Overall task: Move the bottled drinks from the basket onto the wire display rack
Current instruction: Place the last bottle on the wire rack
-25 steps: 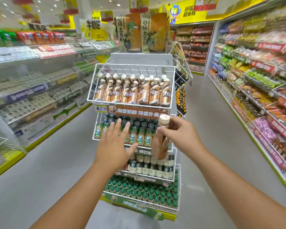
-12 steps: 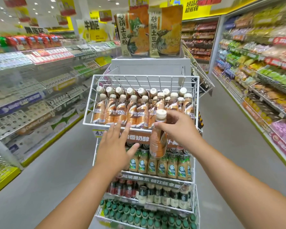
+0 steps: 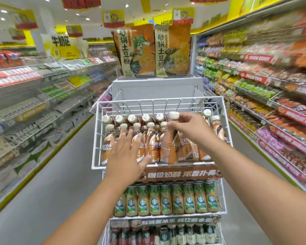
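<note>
Lowering bottle [image 3: 169, 145] into top rack [image 3: 159, 103], front row, right hand [image 3: 187, 128] pinching its neck. Left hand [image 3: 125, 152] flat, fingers straight, against front bottles. Best: hold neighbours back, seat base upright in gap, then release. Basket unseen.

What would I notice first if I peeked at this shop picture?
Probably the two hands in the middle: the right hand grips a brown coffee bottle over the white wire basket full of the same bottles, while the left hand spreads open against them. Two big orange noodle bags stand on top, behind.
</note>
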`<state>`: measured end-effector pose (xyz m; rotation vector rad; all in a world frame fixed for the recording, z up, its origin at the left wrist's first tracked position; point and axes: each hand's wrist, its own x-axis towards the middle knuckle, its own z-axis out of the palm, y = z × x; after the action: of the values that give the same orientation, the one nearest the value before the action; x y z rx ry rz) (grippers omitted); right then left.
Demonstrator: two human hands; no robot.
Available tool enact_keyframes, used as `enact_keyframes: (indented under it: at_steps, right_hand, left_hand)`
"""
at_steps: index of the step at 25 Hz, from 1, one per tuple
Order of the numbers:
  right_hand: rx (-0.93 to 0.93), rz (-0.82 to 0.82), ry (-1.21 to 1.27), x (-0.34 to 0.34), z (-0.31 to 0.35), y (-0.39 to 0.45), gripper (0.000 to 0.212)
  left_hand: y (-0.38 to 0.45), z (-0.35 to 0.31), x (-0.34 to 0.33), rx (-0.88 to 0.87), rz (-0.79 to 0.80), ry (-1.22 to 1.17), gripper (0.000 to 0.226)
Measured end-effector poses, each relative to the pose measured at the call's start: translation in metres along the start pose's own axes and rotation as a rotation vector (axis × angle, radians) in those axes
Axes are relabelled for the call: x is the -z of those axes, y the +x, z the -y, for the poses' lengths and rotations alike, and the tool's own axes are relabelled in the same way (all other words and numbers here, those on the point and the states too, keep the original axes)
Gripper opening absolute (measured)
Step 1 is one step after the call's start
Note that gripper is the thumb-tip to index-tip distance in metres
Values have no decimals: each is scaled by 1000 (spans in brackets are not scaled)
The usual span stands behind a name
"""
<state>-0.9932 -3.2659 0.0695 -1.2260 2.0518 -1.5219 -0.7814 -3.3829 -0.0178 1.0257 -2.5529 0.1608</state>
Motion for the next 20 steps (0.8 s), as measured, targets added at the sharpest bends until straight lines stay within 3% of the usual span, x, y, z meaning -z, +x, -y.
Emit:
enact_keyframes:
  at_steps: [2, 5, 7, 9, 13, 16, 20]
  right_hand:
    - [-44, 10, -19, -5, 3, 15, 34]
    - [-126, 17, -90, -10, 2, 34, 62]
    - [-158, 21, -151, -11, -2, 42, 56]
    - [-201, 19, -221, -12, -7, 47, 36]
    - [-241, 21, -386, -16, -3, 52, 38]
    - [-199, 26, -508, -24, 2, 51, 21]
    - [-146, -24, -514, -31, -8, 44, 44]
  left_hand:
    - [4, 8, 1, -15, -17, -26, 82]
    - [10, 13, 4, -14, -30, -65, 82]
    - [14, 14, 3, -16, -41, -74, 82]
    - [17, 13, 2, -7, -57, -79, 83]
    - [26, 11, -5, 1, -28, -53, 83]
    - [30, 12, -11, 13, -16, -52, 84]
    - [34, 13, -19, 23, 9, -9, 87]
